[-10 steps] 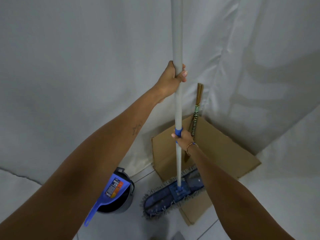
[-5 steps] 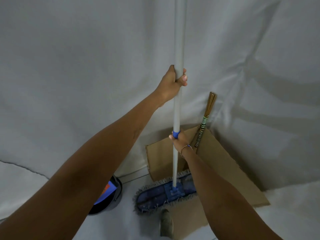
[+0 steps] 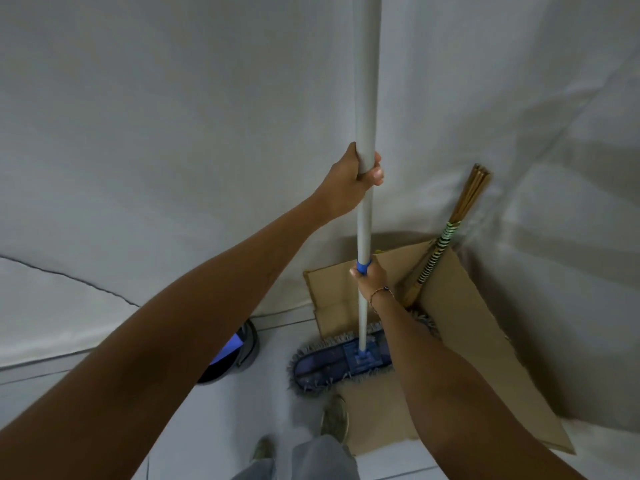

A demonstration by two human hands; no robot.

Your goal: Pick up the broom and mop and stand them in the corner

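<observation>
— Mop (image 3: 364,216) upright, then? Why two hands on it?

— Steadier, I'd say. The left hand (image 3: 349,178) is wrapped tight round the grey pole high up; the right hand (image 3: 372,277) is closed on it lower, at the blue collar. A high grip guides the lean, a low one carries the weight.

— And its head?

— Blue pad (image 3: 341,362) at floor level on the edge of the cardboard (image 3: 467,323), just short of the corner.

— The broom (image 3: 438,244)?

— Already propped in that corner, leaning against the white sheeting. The mop probably goes beside it.
</observation>
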